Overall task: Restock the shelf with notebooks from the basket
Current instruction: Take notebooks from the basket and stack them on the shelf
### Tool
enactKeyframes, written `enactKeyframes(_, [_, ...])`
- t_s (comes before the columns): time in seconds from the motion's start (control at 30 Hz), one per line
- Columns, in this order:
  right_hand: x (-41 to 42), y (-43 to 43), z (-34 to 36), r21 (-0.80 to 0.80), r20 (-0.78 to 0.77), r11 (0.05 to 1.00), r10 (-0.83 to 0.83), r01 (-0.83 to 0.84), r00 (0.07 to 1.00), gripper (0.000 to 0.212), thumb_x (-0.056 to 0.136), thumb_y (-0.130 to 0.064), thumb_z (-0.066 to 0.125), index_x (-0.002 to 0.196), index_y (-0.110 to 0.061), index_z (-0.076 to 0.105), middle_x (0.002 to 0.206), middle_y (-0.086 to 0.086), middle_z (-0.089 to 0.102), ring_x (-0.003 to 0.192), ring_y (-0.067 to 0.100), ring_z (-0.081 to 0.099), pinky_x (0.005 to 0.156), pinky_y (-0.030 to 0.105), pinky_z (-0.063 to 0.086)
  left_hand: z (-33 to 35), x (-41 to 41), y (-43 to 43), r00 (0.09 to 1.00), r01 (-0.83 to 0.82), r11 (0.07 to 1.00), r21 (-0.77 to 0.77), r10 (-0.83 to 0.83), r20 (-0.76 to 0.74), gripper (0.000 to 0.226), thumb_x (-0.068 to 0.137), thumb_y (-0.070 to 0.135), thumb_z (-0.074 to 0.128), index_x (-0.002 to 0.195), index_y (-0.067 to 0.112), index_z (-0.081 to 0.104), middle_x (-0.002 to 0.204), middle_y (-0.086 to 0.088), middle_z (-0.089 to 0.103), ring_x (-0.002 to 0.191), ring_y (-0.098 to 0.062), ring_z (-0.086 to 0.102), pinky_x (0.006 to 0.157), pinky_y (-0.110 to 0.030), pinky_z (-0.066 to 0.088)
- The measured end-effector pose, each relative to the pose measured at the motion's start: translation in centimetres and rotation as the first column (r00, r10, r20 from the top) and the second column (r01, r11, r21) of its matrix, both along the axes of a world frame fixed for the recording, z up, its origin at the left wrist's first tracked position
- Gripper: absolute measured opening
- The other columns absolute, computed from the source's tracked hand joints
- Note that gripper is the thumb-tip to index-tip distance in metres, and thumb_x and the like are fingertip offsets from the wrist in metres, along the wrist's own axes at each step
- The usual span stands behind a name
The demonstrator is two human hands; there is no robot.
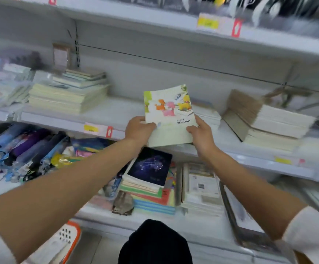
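A stationery shop: price-tagged shelves (101,128) stacked with notebooks (69,96)

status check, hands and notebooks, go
Left hand and right hand both gripping ENGLISH notebooks. Over middle shelf. Landing spot clear.

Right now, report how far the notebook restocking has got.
Done: stacks already sit on the middle shelf. In hand: the left hand and right hand hold an ENGLISH notebook over a bare gap there. Left: the orange-rimmed basket is only partly visible, contents unclear.
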State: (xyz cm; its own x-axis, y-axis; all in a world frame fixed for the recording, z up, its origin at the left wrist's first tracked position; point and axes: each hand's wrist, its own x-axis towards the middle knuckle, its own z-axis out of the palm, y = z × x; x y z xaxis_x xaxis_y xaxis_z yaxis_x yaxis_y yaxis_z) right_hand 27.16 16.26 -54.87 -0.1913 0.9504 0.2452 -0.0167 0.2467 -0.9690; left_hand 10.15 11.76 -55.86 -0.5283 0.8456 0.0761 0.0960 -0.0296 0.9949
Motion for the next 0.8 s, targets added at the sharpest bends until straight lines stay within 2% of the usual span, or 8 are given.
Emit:
enactKeyframes(0.1, [2.7, 3.7, 0.9, -0.026, -0.021, 0.995, -0.093, 0.093, 0.995, 0.047, 0.091, 0.008, 0.038, 0.121, -0.023, 0.057, 0.115, 0.002, 0.065, 0.099, 0.019, 0.062, 0.084, 0.033, 0.051, 2.0, 2.7, 3.7, 0.990, 0.125, 0.992, 0.018, -0.124, -0.067, 0.029, 0.078, 0.003, 0.069, 0.105, 0.013, 0.062, 0.115, -0.006, 0.066, 0.100, -0.022, 0.063, 0.091, -0.034, 0.052])
enactKeyframes(0.27, [5.3, 9.9, 2.3, -0.025, -0.007, 0.967, -0.255, 0.255, 0.967, 0.037, 0.091, 0.006, 0.039, 0.108, -0.019, 0.061, 0.110, 0.005, 0.066, 0.099, 0.025, 0.063, 0.087, 0.042, 0.054, 4.4, 6.1, 10.1, 0.956, 0.273, 0.958, 0.086, -0.261, -0.133, 0.069, 0.075, -0.011, 0.066, 0.138, 0.012, 0.046, 0.131, -0.007, 0.056, 0.115, -0.020, 0.056, 0.094, -0.033, 0.051])
enactKeyframes(0.33, [5.9, 12.5, 2.9, 0.007, 0.049, 0.950, -0.312, 0.312, 0.949, 0.035, 0.088, 0.008, 0.040, 0.099, -0.015, 0.063, 0.111, 0.013, 0.068, 0.101, 0.028, 0.064, 0.078, 0.034, 0.051, 4.8, 6.9, 12.6, 0.948, 0.298, 0.951, 0.085, -0.285, -0.142, 0.074, 0.076, -0.014, 0.066, 0.139, 0.017, 0.046, 0.133, -0.006, 0.054, 0.114, -0.020, 0.055, 0.084, -0.030, 0.052])
enactKeyframes(0.47, [6.3, 16.9, 3.2, 0.057, 0.203, 0.930, -0.367, 0.363, 0.908, 0.027, 0.084, 0.008, 0.043, 0.095, -0.006, 0.063, 0.094, 0.011, 0.065, 0.084, 0.024, 0.058, 0.067, 0.029, 0.044, 4.4, 7.2, 17.0, 0.936, 0.313, 0.949, 0.030, -0.303, -0.179, 0.072, 0.076, -0.011, 0.067, 0.138, 0.019, 0.047, 0.131, -0.007, 0.054, 0.114, -0.019, 0.054, 0.098, -0.033, 0.049])
enactKeyframes(0.57, [6.9, 18.8, 2.3, 0.072, 0.418, 0.940, -0.331, 0.333, 0.846, 0.012, 0.085, -0.003, 0.049, 0.091, -0.006, 0.060, 0.083, 0.011, 0.055, 0.078, 0.021, 0.050, 0.065, 0.031, 0.038, 3.6, 6.3, 19.3, 0.918, 0.363, 0.928, -0.086, -0.372, -0.135, 0.067, 0.077, -0.005, 0.069, 0.137, 0.017, 0.048, 0.135, -0.007, 0.050, 0.123, -0.021, 0.049, 0.104, -0.033, 0.044])
enactKeyframes(0.63, [7.5, 19.0, 1.7, 0.082, 0.516, 0.967, -0.249, 0.242, 0.819, 0.016, 0.088, -0.013, 0.055, 0.102, -0.009, 0.063, 0.086, 0.009, 0.057, 0.078, 0.021, 0.052, 0.067, 0.029, 0.039, 2.9, 5.3, 19.9, 0.883, 0.425, 0.889, -0.167, -0.449, -0.141, 0.065, 0.077, 0.005, 0.074, 0.136, 0.016, 0.050, 0.136, -0.004, 0.050, 0.126, -0.019, 0.048, 0.109, -0.033, 0.039])
enactKeyframes(0.7, [8.4, 18.8, 1.3, 0.070, 0.503, 0.991, -0.135, 0.116, 0.854, 0.023, 0.089, -0.026, 0.063, 0.112, -0.021, 0.064, 0.094, -0.001, 0.066, 0.080, 0.012, 0.059, 0.067, 0.027, 0.044, 1.9, 4.4, 20.1, 0.875, 0.448, 0.885, -0.127, -0.464, -0.141, 0.058, 0.076, 0.010, 0.079, 0.130, 0.015, 0.057, 0.133, -0.002, 0.056, 0.124, -0.015, 0.051, 0.110, -0.033, 0.039])
enactKeyframes(0.8, [9.6, 18.9, 0.2, 0.084, 0.505, 0.995, -0.085, 0.049, 0.859, 0.037, 0.082, -0.038, 0.074, 0.115, -0.029, 0.062, 0.098, -0.020, 0.066, 0.078, -0.008, 0.061, 0.067, 0.011, 0.047, 0.8, 3.7, 19.9, 0.897, 0.416, 0.909, -0.010, -0.412, -0.163, 0.042, 0.078, 0.014, 0.079, 0.118, 0.013, 0.065, 0.123, -0.002, 0.063, 0.114, -0.009, 0.058, 0.095, -0.020, 0.043])
